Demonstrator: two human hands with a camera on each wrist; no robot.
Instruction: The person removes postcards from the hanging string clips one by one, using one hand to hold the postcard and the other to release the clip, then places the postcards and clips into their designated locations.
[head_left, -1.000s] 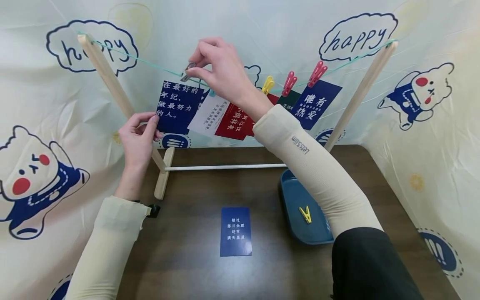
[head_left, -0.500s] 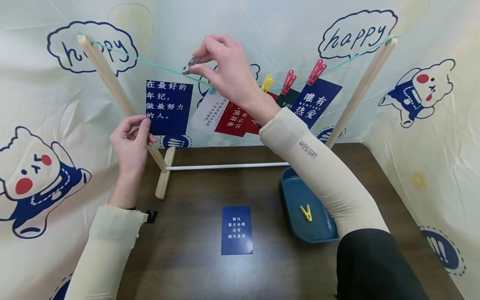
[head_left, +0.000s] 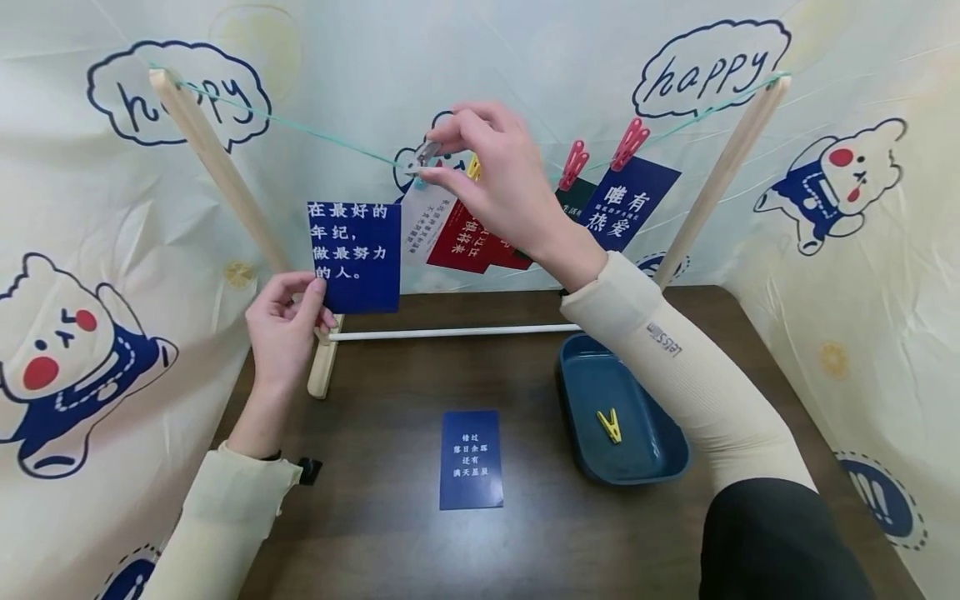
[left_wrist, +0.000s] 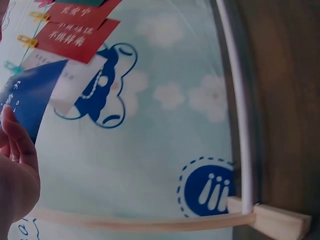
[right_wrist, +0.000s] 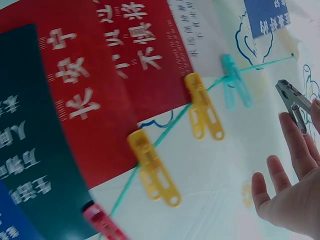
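Observation:
My left hand pinches the lower left corner of a blue card with white writing. The card is upright below a green string, its top edge apart from the string. In the left wrist view, part of the blue card overlaps a hanging white card. Between thumb and fingers, my right hand pinches a grey clothes peg close to the string. The right wrist view shows the grey peg beyond a turquoise peg, with the other fingers spread.
White, red, green and blue cards hang from coloured pegs along the string. Wooden posts hold its ends. On the brown table lie another blue card and a blue tray with a yellow peg.
My left hand first drew the card leftward, then lowered it and brought it back right. The right hand moved right with the grey peg, along the string.

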